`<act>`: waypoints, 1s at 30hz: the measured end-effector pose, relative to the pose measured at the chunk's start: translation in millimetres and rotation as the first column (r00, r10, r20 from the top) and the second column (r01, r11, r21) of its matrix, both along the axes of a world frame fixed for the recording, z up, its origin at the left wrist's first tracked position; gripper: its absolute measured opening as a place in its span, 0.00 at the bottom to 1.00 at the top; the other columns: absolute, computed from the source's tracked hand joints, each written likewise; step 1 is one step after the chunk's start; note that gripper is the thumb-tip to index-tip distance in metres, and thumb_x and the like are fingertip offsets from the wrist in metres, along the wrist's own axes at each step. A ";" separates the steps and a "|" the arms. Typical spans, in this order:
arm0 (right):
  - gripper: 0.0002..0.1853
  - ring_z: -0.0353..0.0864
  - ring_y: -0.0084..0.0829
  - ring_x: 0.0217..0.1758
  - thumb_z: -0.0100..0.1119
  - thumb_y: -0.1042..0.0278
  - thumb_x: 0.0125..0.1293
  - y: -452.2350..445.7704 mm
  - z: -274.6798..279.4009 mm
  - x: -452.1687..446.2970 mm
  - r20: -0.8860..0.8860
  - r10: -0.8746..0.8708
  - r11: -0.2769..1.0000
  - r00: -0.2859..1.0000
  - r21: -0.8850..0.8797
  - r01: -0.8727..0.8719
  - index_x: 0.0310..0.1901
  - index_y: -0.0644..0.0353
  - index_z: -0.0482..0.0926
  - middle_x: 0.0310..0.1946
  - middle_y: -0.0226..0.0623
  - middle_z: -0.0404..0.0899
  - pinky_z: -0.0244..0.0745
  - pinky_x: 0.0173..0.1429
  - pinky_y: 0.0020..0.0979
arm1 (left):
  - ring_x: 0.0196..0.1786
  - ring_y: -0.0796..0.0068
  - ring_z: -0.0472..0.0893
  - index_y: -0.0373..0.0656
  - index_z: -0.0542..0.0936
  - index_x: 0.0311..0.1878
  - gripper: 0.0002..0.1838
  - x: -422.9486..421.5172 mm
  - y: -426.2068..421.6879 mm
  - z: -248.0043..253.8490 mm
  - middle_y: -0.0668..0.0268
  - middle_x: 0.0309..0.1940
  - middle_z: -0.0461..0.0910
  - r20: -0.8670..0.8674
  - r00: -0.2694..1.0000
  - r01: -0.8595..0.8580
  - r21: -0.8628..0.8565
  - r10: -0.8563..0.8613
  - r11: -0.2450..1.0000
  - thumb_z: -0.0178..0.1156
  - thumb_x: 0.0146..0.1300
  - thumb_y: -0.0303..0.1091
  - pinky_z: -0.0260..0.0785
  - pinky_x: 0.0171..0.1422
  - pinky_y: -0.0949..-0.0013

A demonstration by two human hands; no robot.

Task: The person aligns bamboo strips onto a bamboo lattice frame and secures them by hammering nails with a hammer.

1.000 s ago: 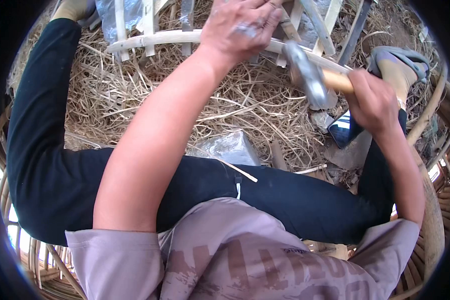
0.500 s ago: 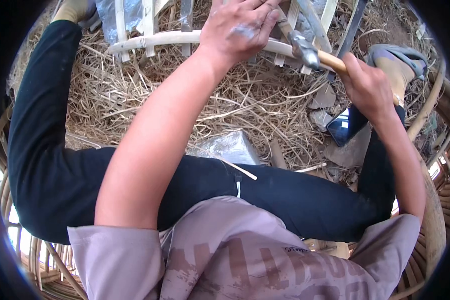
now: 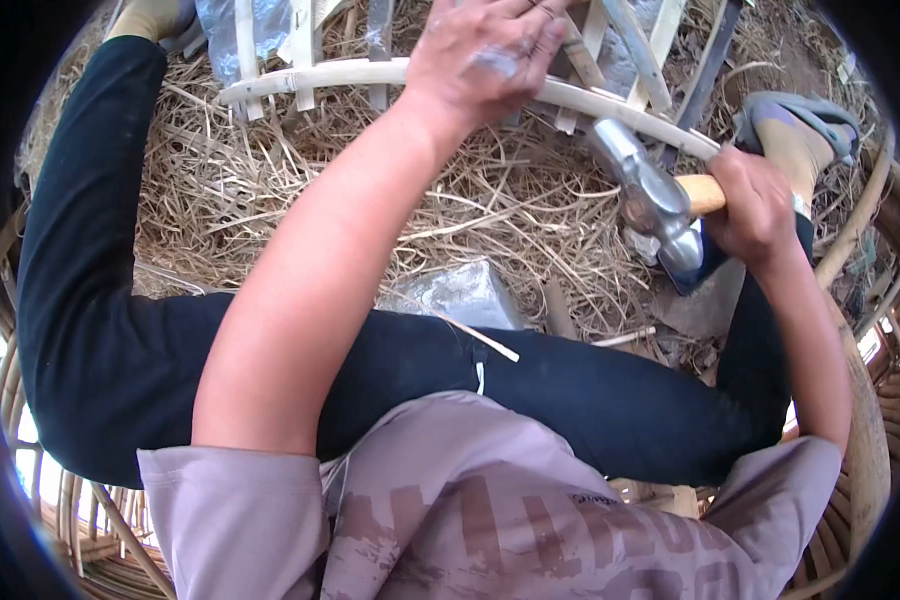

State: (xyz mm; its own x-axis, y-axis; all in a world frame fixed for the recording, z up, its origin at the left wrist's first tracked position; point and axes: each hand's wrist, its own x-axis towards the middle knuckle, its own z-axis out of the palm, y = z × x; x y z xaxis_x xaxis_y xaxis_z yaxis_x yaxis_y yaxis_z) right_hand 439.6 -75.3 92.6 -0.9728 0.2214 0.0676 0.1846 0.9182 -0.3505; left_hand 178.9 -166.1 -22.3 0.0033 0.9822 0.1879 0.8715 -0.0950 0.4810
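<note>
My right hand (image 3: pixel 755 210) is wrapped round the wooden handle of a hammer (image 3: pixel 653 196), whose metal head hangs over the straw, just below a curved bamboo strip (image 3: pixel 340 73). At the top centre my left hand (image 3: pixel 485 58) lies across that strip. Its fingers are bent and partly cut off by the frame edge, and what they grip cannot be made out. Flat slats (image 3: pixel 301 45) cross the curved strip on both sides of my left hand.
Dry straw (image 3: pixel 260 190) covers the ground between my legs. A grey block (image 3: pixel 462 292) lies near my thigh. A phone (image 3: pixel 688 275) lies partly behind the hammer head, beside a flat stone (image 3: pixel 705 303). Bamboo poles (image 3: pixel 863 400) curve along the right side.
Half a second ago the hammer head was up at the curved strip; now it is lower and nearer to me, over the phone's edge. My left hand has stayed almost in place.
</note>
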 end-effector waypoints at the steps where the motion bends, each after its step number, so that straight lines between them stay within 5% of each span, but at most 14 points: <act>1: 0.13 0.81 0.43 0.23 0.69 0.65 0.66 -0.3 -2.2 4.5 0.125 -0.077 0.997 0.989 0.016 0.075 0.39 0.58 0.72 0.24 0.39 0.78 0.75 0.26 0.42 | 0.84 0.49 0.59 0.44 0.77 0.72 0.28 3.1 -1.3 1.3 0.61 0.79 0.67 -0.006 1.000 -0.005 -0.004 0.005 1.000 0.36 0.83 0.45 0.41 0.88 0.37; 3: 0.13 0.81 0.44 0.23 0.69 0.65 0.66 1.0 -7.7 0.6 0.336 -0.234 0.972 0.912 0.080 0.220 0.37 0.58 0.72 0.24 0.39 0.77 0.75 0.26 0.42 | 0.84 0.49 0.58 0.44 0.76 0.73 0.28 1.4 0.4 1.4 0.61 0.80 0.67 -0.041 0.999 -0.011 -0.004 0.011 1.000 0.36 0.83 0.46 0.40 0.88 0.38; 7: 0.13 0.81 0.45 0.25 0.72 0.67 0.61 -10.1 27.4 2.7 0.068 -0.128 0.989 0.990 -0.072 0.132 0.40 0.60 0.76 0.25 0.40 0.76 0.75 0.29 0.42 | 0.86 0.51 0.55 0.46 0.72 0.76 0.29 1.4 -0.6 1.6 0.61 0.81 0.65 -0.020 1.000 -0.004 -0.022 0.003 1.000 0.33 0.83 0.47 0.36 0.89 0.38; 15: 0.12 0.84 0.43 0.31 0.68 0.64 0.68 -23.3 19.8 3.1 0.374 -0.112 0.980 0.921 -0.113 0.166 0.43 0.58 0.74 0.29 0.39 0.76 0.77 0.32 0.43 | 0.87 0.55 0.51 0.47 0.69 0.78 0.30 2.8 -0.4 3.6 0.62 0.83 0.61 -0.040 0.999 -0.002 -0.043 0.000 0.999 0.32 0.83 0.48 0.33 0.89 0.37; 23: 0.09 0.76 0.34 0.21 0.65 0.70 0.59 -10.9 16.5 -3.7 -0.063 0.075 0.997 0.995 -0.028 -0.077 0.38 0.60 0.75 0.22 0.33 0.68 0.71 0.25 0.37 | 0.86 0.53 0.53 0.47 0.70 0.78 0.29 2.0 2.4 6.9 0.62 0.82 0.63 -0.040 0.999 -0.003 -0.048 0.001 0.999 0.33 0.83 0.48 0.36 0.88 0.35; 25: 0.08 0.78 0.34 0.21 0.65 0.69 0.63 -8.5 -15.1 4.6 0.282 -0.128 0.986 0.951 0.140 0.091 0.36 0.58 0.74 0.22 0.34 0.69 0.72 0.24 0.37 | 0.86 0.51 0.54 0.46 0.70 0.77 0.29 1.5 2.1 7.8 0.62 0.82 0.63 -0.042 0.999 0.000 -0.055 -0.003 0.999 0.33 0.83 0.48 0.37 0.88 0.35; 30: 0.10 0.82 0.36 0.24 0.66 0.68 0.62 -8.7 22.4 -13.7 0.006 0.017 1.000 1.000 0.024 -0.017 0.32 0.57 0.73 0.23 0.36 0.73 0.73 0.24 0.38 | 0.85 0.51 0.56 0.46 0.72 0.76 0.28 4.0 -5.4 7.2 0.61 0.80 0.66 -0.036 0.999 -0.006 -0.075 0.003 0.997 0.36 0.83 0.45 0.40 0.87 0.34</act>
State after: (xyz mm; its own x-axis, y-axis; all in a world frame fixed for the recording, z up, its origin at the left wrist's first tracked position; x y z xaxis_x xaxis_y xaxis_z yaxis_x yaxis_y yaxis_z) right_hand 425.9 -83.9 115.0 -0.9768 0.2030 0.0675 0.1706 0.9295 -0.3269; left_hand 182.9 -171.6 -15.1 0.0044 0.9936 0.1133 0.8885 -0.0558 0.4554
